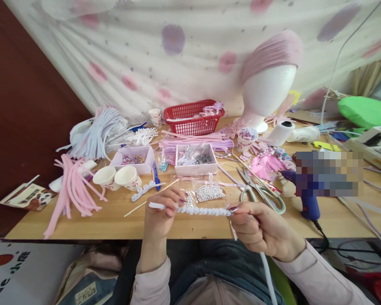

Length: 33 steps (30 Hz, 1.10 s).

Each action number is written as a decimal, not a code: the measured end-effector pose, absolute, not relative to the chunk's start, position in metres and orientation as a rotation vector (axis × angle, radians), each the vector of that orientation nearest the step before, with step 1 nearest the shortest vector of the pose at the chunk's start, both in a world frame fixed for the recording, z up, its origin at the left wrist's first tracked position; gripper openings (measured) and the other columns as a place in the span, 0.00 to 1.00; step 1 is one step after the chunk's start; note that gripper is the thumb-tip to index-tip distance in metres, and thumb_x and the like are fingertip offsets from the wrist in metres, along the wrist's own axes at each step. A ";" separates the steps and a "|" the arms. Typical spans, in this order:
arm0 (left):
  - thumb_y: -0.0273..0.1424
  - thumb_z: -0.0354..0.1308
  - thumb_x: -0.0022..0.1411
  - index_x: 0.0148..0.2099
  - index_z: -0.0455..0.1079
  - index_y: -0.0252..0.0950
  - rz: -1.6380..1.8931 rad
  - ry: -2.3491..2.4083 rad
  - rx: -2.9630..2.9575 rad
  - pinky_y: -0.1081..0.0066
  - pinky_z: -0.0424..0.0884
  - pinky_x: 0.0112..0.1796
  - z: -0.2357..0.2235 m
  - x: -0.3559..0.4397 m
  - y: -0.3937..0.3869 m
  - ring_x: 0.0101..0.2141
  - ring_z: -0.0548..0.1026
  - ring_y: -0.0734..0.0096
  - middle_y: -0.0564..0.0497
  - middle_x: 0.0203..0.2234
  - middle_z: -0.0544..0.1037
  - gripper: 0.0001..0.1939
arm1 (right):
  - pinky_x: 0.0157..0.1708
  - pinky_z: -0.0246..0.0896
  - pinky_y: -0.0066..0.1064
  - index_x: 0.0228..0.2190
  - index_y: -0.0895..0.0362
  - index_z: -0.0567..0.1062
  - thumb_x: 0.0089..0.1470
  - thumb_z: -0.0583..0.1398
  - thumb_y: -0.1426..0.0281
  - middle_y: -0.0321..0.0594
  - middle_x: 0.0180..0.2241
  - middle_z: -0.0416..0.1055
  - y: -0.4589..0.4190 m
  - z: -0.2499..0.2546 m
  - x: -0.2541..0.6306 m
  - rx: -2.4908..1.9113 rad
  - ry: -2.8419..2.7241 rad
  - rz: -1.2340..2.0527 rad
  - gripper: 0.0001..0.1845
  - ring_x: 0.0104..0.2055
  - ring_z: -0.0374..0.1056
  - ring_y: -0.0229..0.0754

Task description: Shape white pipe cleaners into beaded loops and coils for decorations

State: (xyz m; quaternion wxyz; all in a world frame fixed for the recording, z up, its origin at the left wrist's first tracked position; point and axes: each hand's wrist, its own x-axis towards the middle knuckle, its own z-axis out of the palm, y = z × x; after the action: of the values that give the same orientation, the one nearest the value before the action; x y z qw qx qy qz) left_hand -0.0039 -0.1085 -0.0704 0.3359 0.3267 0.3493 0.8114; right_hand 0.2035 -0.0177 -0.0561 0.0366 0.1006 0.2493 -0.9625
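Note:
A white fuzzy pipe cleaner point(205, 210), coiled into a tight twist along its middle, stretches level between my two hands above the table's front edge. My left hand point(163, 209) pinches it near its straight left end, which sticks out past the fingers. At the twist's right end, my right hand point(257, 226) is closed with thumb and forefinger on it. A long white tail point(268, 277) hangs below the right hand. Just behind the twist lies a clear bag of pearl beads point(210, 193). Scissors point(262, 190) with pale green handles rest beyond my right hand.
Paper cups point(128, 178), a box of beads point(132, 160), a box of metal findings point(196, 159) and a red basket point(193, 118) stand behind. Pink pipe cleaners point(74, 188) lie left. A blue glue gun point(309, 203) with its cord is right; a foam head point(266, 91) stands at back.

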 end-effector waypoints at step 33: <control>0.37 0.77 0.40 0.29 0.77 0.40 2.183 0.908 0.477 0.70 0.77 0.35 -0.074 0.008 -0.120 0.26 0.78 0.72 0.55 0.22 0.80 0.14 | 0.24 0.53 0.29 0.31 0.55 0.69 0.66 0.49 0.71 0.35 0.21 0.67 -0.050 -0.044 0.211 0.685 3.499 -1.073 0.13 0.21 0.63 0.38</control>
State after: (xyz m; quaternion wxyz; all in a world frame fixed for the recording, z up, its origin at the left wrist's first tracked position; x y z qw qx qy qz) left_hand 0.0077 -0.1203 -0.0742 0.3568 0.1846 0.3519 0.8455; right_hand 0.2106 -0.0495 -0.0439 -0.2866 0.1763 0.9003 -0.2761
